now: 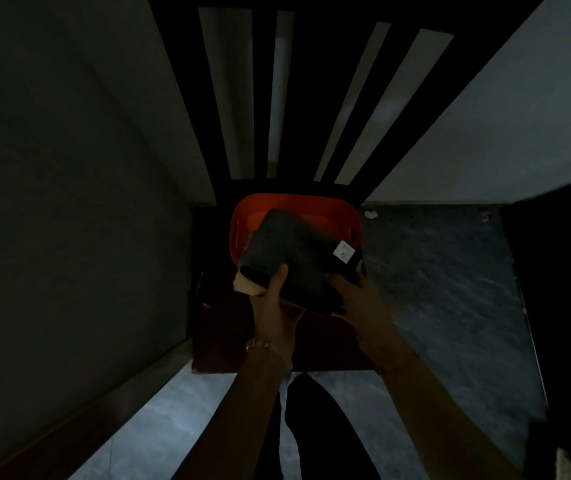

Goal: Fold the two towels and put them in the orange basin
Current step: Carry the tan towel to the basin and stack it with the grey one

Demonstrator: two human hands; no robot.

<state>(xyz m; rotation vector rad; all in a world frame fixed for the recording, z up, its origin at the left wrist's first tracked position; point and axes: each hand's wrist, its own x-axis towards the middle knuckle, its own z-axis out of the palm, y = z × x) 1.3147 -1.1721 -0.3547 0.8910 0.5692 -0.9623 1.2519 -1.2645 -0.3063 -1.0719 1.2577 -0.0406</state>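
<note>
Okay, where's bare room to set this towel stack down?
The orange basin shows bare along its far rim, beyond the grey towel. The chair seat is bare nearest you. Crowded: its near edge, under the left hand, right hand and cream towel.

Folded towels (297, 251) above orange basin (242, 216)

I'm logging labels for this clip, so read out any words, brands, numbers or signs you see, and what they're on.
White tag on the dark grey towel: a small dark emblem with a faint line above it, too small and dim to read.
No text shows on the orange basin or the pale towel.
</note>
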